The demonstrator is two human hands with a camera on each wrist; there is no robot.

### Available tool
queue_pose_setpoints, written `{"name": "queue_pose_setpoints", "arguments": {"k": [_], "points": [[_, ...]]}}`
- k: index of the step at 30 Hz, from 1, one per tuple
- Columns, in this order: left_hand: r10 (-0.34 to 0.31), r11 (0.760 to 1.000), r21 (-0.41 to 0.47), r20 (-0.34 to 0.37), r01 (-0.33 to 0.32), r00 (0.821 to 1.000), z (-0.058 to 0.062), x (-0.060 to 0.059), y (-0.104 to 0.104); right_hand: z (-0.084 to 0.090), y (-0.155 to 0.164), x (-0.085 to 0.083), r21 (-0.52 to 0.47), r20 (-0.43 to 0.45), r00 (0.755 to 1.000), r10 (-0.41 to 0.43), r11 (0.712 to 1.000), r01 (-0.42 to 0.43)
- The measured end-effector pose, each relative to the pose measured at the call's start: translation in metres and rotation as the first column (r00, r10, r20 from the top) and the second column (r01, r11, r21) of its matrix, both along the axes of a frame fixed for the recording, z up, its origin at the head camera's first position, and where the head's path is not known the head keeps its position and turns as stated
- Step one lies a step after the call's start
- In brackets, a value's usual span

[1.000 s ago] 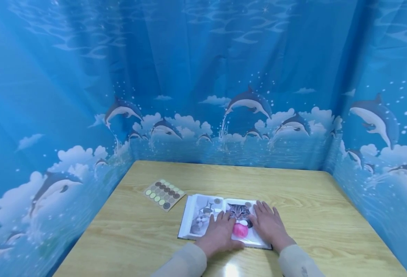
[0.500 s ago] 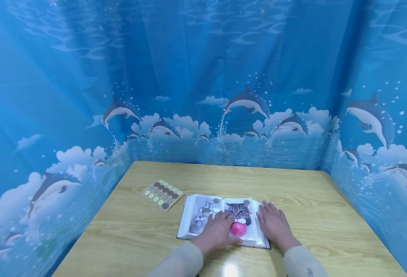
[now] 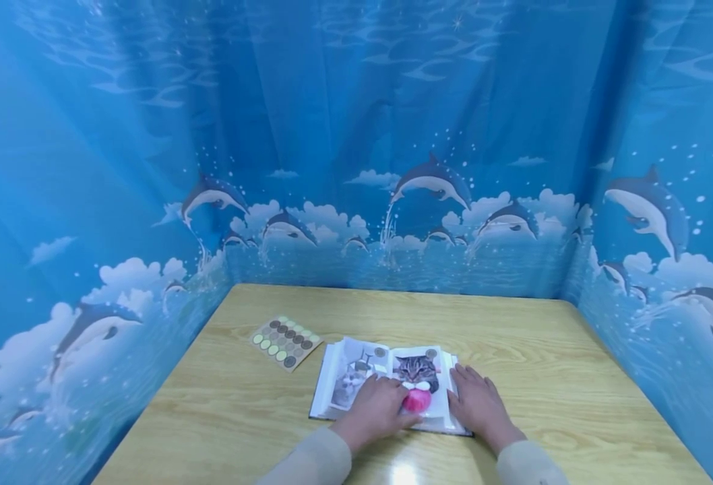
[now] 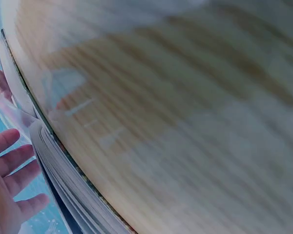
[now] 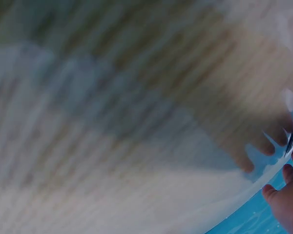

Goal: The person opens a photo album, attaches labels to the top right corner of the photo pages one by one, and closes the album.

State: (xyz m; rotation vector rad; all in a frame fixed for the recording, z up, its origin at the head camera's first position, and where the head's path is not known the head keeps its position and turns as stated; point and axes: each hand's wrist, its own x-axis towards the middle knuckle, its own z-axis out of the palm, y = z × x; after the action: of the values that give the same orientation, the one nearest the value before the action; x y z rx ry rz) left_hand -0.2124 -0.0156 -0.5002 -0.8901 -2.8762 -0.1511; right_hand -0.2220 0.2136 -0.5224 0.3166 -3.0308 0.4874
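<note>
An open photo album [image 3: 326,387] lies on the table in the head view. Its left page shows a pale cat photo [image 3: 348,384]; the right one shows a tabby cat photo [image 3: 416,369] with a pink ball. My left hand [image 3: 377,407] rests over the middle of the spread, covering part of both pages near the fold. In the left wrist view its fingers [image 4: 14,158] are spread above the thick stack of pages. Along the album's right edge lies my right hand [image 3: 480,403], thumb side against the page edges. The right wrist view catches only part of that hand, at its border.
A sheet of round stickers [image 3: 286,342], in dark brown, tan and pale green, lies left of the album. The wooden table [image 3: 532,343] is enclosed by blue dolphin-print curtains [image 3: 356,168] at the back and both sides.
My right hand has slid right, off the right page to the album's edge. My left fingers have drawn back slightly, and the left page's top edge now stands a little higher.
</note>
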Motion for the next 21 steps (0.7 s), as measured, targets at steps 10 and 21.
{"name": "queue_pose_setpoints", "arguments": {"k": [10,21], "points": [[-0.018,0.968,0.249,-0.112,0.046,0.994,0.006,0.008,-0.017,0.003,-0.001,0.006,0.021,0.002,0.999,0.032,0.999,-0.032],[0.034,0.747,0.650,0.169,-0.137,0.985,0.015,0.009,-0.056,0.002,0.000,0.005,0.046,0.012,0.999,0.043,0.998,-0.043]]}}
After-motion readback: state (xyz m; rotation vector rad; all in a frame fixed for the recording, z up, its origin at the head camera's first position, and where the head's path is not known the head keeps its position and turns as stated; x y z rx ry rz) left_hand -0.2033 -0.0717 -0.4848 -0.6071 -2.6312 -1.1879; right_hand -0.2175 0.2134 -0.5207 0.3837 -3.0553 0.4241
